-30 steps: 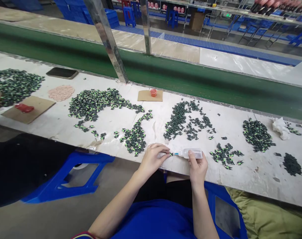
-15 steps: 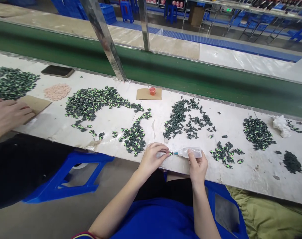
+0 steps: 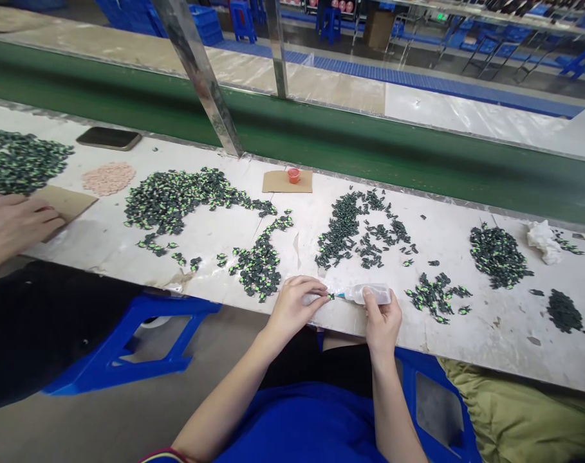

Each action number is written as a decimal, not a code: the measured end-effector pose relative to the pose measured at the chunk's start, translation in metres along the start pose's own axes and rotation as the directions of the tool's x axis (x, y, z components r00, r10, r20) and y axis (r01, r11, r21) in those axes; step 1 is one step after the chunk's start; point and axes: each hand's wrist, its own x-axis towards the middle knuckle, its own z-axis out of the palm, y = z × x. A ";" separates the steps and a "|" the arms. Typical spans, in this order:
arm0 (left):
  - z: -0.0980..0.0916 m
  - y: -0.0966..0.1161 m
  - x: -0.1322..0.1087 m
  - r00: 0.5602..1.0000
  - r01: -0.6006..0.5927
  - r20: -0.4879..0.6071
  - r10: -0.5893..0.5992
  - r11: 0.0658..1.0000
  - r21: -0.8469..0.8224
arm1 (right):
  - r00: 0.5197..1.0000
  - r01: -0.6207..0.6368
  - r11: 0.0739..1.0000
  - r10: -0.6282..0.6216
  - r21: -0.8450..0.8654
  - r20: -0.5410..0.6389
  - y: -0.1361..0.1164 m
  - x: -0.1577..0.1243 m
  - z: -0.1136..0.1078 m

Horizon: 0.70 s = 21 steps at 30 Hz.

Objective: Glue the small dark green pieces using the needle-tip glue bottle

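Note:
My left hand [image 3: 298, 303] is closed in a pinch on a small dark green part [image 3: 329, 296] at the near edge of the white bench [image 3: 466, 341]. My right hand [image 3: 381, 319] grips a small clear squeeze bottle [image 3: 372, 294] lying sideways, its blue nozzle touching the part. A pile of black-and-green parts [image 3: 260, 263] lies just left of my left hand. Another small pile [image 3: 437, 294] lies right of the bottle. A spread of darker parts [image 3: 357, 231] sits beyond my hands.
A co-worker's hand [image 3: 12, 222] rests on cardboard at the far left, near another pile [image 3: 17, 161], pink pieces [image 3: 109, 178] and a phone [image 3: 109, 137]. A red cap on cardboard [image 3: 293, 175] sits by the green conveyor [image 3: 369, 154]. A blue stool [image 3: 128, 334] stands below.
The co-worker's hand came in at the far left and now covers the red item on the cardboard. My own hands have stayed in place with the bottle and part.

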 end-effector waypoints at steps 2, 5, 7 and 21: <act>0.000 0.000 0.000 1.000 0.001 -0.002 -0.001 1.000 -0.007 | 1.000 0.003 1.000 -0.003 0.006 -0.007 0.000 0.000 0.000; 0.000 0.001 0.000 1.000 0.007 0.001 -0.007 1.000 -0.011 | 1.000 -0.005 1.000 0.005 0.024 0.008 0.001 0.000 -0.001; 0.000 0.002 0.001 1.000 0.009 0.005 -0.009 1.000 -0.012 | 0.999 -0.021 0.999 0.020 0.036 0.027 0.001 0.000 -0.001; -0.001 0.003 0.000 0.999 0.042 0.020 -0.042 0.999 -0.013 | 1.000 -0.004 0.997 0.006 0.076 -0.019 0.002 0.001 -0.001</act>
